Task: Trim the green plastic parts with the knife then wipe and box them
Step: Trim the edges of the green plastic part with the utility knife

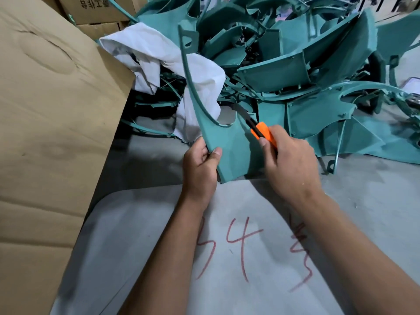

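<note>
Nearest, a grey worktop (375,214) carries a pale sheet with red marks (245,251). Above it the left hand (201,165) pinches the lower edge of a green plastic part (225,142), thumb in front and fingers curled behind, while the right hand (288,160) is wrapped round an orange knife (261,130), blade laid against the part's edge. The part looks thin, light and fairly stiff, best held low on its broad panel. Beyond lie a white cloth (159,53) and a pile of green parts (284,55); cardboard boxes (45,110) stand left.
</note>
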Tool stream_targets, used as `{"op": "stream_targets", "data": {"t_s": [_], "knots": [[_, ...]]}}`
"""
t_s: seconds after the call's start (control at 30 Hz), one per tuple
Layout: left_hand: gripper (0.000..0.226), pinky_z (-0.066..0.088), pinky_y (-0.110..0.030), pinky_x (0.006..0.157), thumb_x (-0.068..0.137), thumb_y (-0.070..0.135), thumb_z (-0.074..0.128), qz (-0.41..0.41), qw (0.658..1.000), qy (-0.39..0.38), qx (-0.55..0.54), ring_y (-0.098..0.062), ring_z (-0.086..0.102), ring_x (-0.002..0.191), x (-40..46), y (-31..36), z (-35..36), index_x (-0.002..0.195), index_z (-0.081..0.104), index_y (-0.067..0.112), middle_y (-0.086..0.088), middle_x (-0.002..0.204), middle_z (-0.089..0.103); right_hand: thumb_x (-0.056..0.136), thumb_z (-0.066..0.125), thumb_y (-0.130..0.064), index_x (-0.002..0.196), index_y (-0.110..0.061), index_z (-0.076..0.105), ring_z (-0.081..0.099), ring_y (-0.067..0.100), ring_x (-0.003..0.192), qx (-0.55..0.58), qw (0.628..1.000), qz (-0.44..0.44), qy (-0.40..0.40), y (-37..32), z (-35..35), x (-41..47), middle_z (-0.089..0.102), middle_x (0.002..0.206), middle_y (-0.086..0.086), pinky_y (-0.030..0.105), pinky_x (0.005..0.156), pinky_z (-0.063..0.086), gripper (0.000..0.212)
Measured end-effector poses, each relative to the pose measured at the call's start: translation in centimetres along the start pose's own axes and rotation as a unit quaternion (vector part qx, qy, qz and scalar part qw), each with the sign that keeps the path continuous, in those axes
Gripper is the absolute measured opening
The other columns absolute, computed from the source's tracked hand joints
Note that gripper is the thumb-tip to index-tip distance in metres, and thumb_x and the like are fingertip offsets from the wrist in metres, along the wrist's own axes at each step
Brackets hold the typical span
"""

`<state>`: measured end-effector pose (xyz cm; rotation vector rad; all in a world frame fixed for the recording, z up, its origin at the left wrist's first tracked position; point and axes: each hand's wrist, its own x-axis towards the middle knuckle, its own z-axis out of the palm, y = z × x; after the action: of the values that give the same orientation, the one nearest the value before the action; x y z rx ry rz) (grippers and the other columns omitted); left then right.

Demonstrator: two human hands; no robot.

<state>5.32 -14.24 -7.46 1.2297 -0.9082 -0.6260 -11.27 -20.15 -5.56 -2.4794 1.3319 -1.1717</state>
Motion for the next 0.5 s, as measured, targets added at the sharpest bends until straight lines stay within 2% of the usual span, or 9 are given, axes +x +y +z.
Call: {"op": "stream_targets", "data": {"t_s": [0.1,0.23,0.3,0.37,0.43,0.5], "knots": [[0.032,0.056,-0.053,0.092,0.089,0.012,0.053,-0.001,1.0,-0.004,-0.005,-0.041,0.068,0.106,-0.09,0.06,0.21,0.115,0.063,-0.004,-0.02,0.109,0.074,0.107,0.049,-0.029,0.095,-0.016,0.048,0.04,0.011,0.05,0.022,1.0,0.0,-0.008,0.14,-0.17,0.04,0.04,0.06,-0.013,0.031,0.048,0.022,0.018],[0.027,0.059,-0.039,0.085,0.09,0.009,0.053,-0.006,1.0,-0.005,-0.017,-0.028,0.071,0.098,0.04,0.01,0.09,0.113,0.064,-0.002,-0.02,0.109,0.074,0.108,0.049,-0.031,0.103,-0.013,0.054,0.043,0.025,0.053,0.018,0.999,-0.026,-0.03,0.04,0.14,0.02,0.043,0.063,-0.006,0.035,0.051,0.027,0.02],[0.021,0.058,-0.033,0.082,0.096,0.001,0.052,-0.006,1.0,-0.004,-0.021,-0.022,0.071,0.097,0.14,-0.09,-0.17,0.112,0.065,0.003,-0.016,0.108,0.075,0.108,0.048,-0.031,0.098,-0.014,0.052,0.04,0.02,0.049,0.002,1.0,-0.016,-0.01,0.27,-0.07,0.17,0.041,0.06,-0.008,0.031,0.048,0.023,0.02],[0.021,0.059,-0.036,0.083,0.099,-0.005,0.05,-0.004,1.0,-0.005,-0.014,-0.024,0.071,0.098,0.22,-0.22,-0.31,0.111,0.065,0.003,-0.015,0.108,0.075,0.107,0.049,-0.03,0.094,-0.018,0.048,0.037,0.009,0.048,0.0,1.0,-0.008,0.005,0.43,-0.39,0.16,0.039,0.059,-0.013,0.027,0.047,0.019,0.018],[0.02,0.058,-0.042,0.086,0.097,0.001,0.052,0.001,1.0,-0.009,-0.008,-0.032,0.072,0.101,0.19,-0.24,-0.2,0.112,0.064,-0.002,-0.018,0.107,0.075,0.108,0.05,-0.029,0.093,-0.023,0.043,0.038,0.004,0.05,0.021,1.0,-0.014,0.002,0.38,-0.29,0.01,0.039,0.06,-0.016,0.027,0.048,0.019,0.017],[0.026,0.059,-0.038,0.083,0.092,0.008,0.053,0.003,1.0,-0.011,-0.014,-0.029,0.072,0.097,0.04,-0.09,-0.13,0.112,0.064,-0.004,-0.019,0.105,0.075,0.108,0.05,-0.03,0.096,-0.021,0.047,0.041,0.006,0.052,0.039,0.999,-0.031,-0.019,0.38,0.15,-0.08,0.04,0.061,-0.015,0.029,0.048,0.021,0.015]]}}
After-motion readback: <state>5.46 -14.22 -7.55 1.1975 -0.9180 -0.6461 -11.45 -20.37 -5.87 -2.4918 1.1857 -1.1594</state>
